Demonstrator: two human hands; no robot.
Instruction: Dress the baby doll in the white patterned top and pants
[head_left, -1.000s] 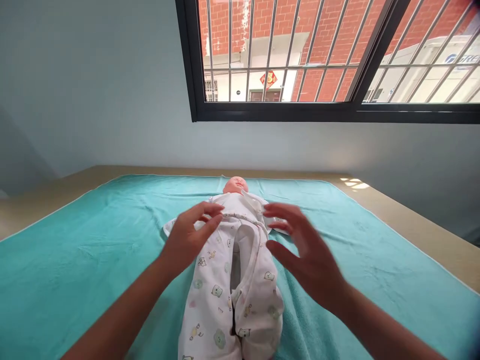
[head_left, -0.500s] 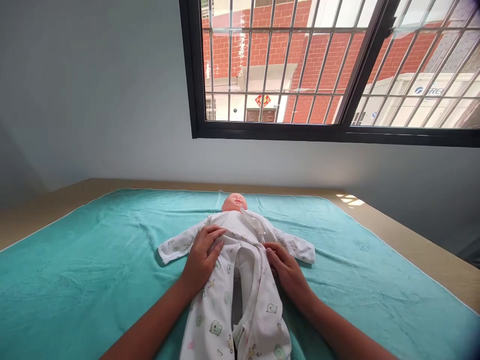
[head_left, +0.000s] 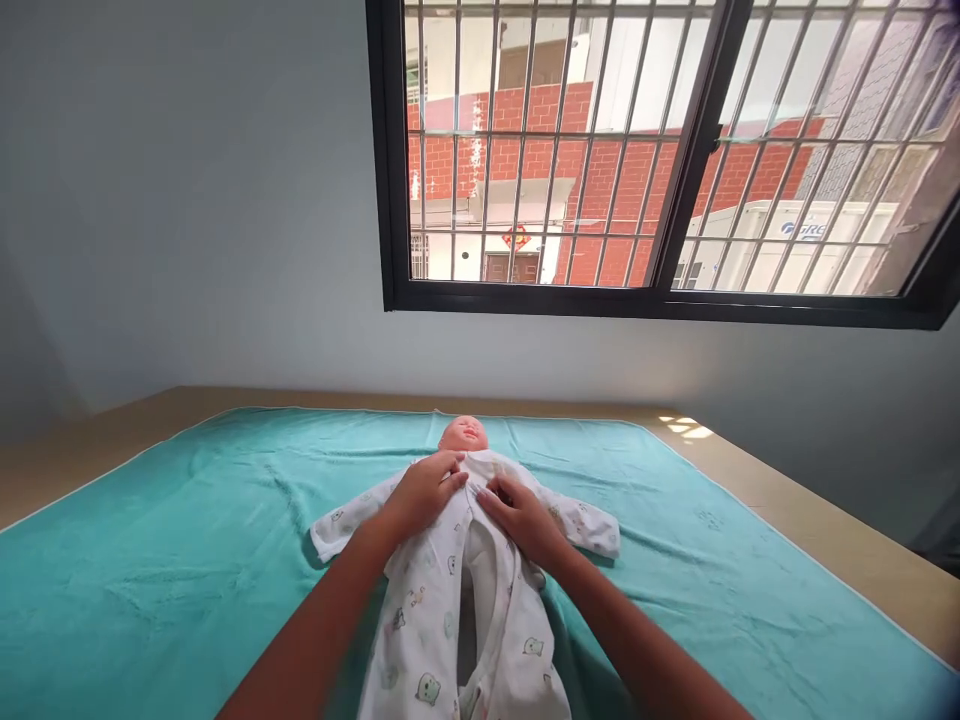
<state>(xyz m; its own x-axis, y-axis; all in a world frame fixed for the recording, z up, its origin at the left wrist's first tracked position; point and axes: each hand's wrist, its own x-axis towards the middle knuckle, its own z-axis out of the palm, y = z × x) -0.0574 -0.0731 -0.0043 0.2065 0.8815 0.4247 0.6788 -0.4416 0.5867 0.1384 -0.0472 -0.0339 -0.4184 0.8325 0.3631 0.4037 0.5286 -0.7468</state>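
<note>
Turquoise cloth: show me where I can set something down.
Bare: the wide left stretch of the turquoise cloth, bordered by the left forearm and the wooden surface; the right stretch, between the right forearm and the cloth's right border. Crowded: the middle, where the doll lies in its white outfit, left hand and right hand at its chest.

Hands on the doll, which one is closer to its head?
The left hand: it reaches farther up the white printed garment, to just below the doll's head, while the right hand sits a little lower.
</note>
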